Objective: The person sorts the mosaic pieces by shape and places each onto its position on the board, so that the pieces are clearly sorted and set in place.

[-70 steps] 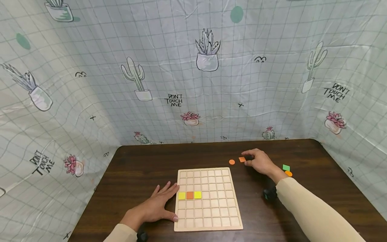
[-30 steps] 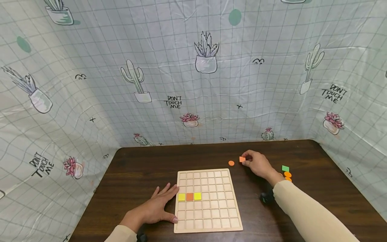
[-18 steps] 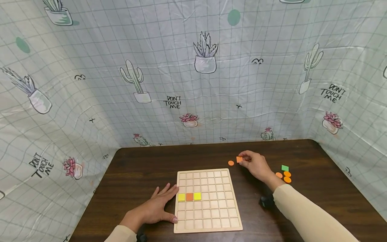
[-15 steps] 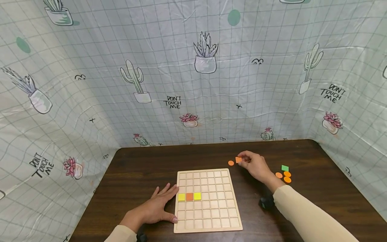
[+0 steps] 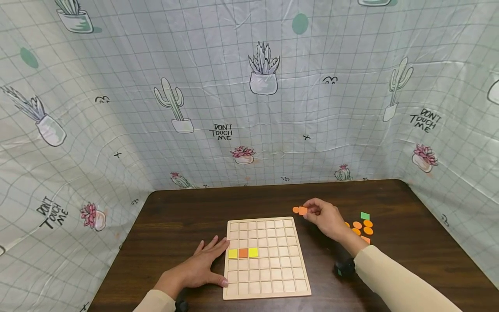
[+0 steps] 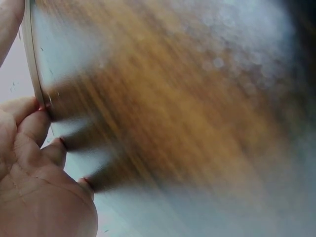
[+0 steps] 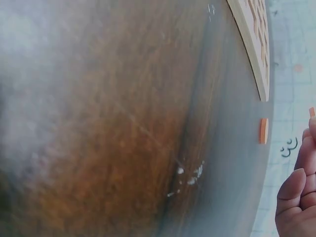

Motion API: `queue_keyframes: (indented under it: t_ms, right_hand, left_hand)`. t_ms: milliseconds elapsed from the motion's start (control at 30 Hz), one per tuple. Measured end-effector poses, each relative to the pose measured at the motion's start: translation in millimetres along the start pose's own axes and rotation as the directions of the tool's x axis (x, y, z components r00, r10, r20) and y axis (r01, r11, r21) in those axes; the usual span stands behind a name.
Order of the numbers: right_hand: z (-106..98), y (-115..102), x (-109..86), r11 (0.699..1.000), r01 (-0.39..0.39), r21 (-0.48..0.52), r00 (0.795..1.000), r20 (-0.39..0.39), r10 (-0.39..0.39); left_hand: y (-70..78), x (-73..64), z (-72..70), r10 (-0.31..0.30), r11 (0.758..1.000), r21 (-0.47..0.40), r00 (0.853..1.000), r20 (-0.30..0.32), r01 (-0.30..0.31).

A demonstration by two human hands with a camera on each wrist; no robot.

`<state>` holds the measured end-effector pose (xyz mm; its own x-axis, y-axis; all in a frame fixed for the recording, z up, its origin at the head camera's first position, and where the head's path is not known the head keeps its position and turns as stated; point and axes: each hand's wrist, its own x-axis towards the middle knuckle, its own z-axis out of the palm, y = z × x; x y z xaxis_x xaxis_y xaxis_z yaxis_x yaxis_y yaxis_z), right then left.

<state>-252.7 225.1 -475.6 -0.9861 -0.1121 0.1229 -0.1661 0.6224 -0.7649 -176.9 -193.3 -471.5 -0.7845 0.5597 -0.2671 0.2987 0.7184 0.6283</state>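
My right hand (image 5: pixel 325 220) pinches an orange square tile (image 5: pixel 302 211) between thumb and fingers, behind the board's far right corner. In the right wrist view the hand (image 7: pixel 298 197) is at the right edge, with a sliver of the tile (image 7: pixel 311 112) at its fingertips. Just left of the held tile lies an orange disc (image 5: pixel 295 209). My left hand (image 5: pixel 196 266) rests with spread fingers against the left edge of the wooden grid board (image 5: pixel 277 262). One board row bears a yellow tile (image 5: pixel 232 254), an orange tile (image 5: pixel 243 253) and another yellow tile (image 5: pixel 253 252).
Right of the board, partly behind my right forearm, lie several orange discs (image 5: pixel 368 230), a green square tile (image 5: pixel 364 216) and an orange square piece (image 5: pixel 365 239). The dark wooden table (image 5: pixel 187 212) ends at a patterned curtain (image 5: pixel 218 164).
My right hand has picked up the orange square tile and carried it left and nearer, towards the disc. More loose pieces show beside the forearm. My left hand stays at the board.
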Motion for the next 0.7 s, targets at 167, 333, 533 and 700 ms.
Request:
queue_keyframes:
  t_ms: [167,333,533,700]
  right_hand:
    - [1,-3,-5.4,1.0,0.001,0.009,1.0,-0.001,-0.001]
    - [5,-7,-10.0,0.999,0.016,0.031,1.0,0.002,-0.016]
    - [11,-13,-14.7,0.998,0.032,0.061,0.999,0.01,-0.032]
    - [15,-17,-18.9,0.994,0.043,0.098,0.998,0.042,-0.047]
  left_hand:
    - [-1.3,0.8,0.4,-0.001,1.0,-0.001,1.0,0.004,0.001]
    - [-1.8,0.9,0.7,-0.001,1.0,0.0,1.0,0.009,0.001]
    - [-1.2,0.8,0.2,-0.003,1.0,-0.001,1.0,0.01,0.003]
    - [-1.2,1.6,1.3,-0.005,1.0,0.008,1.0,0.008,0.005]
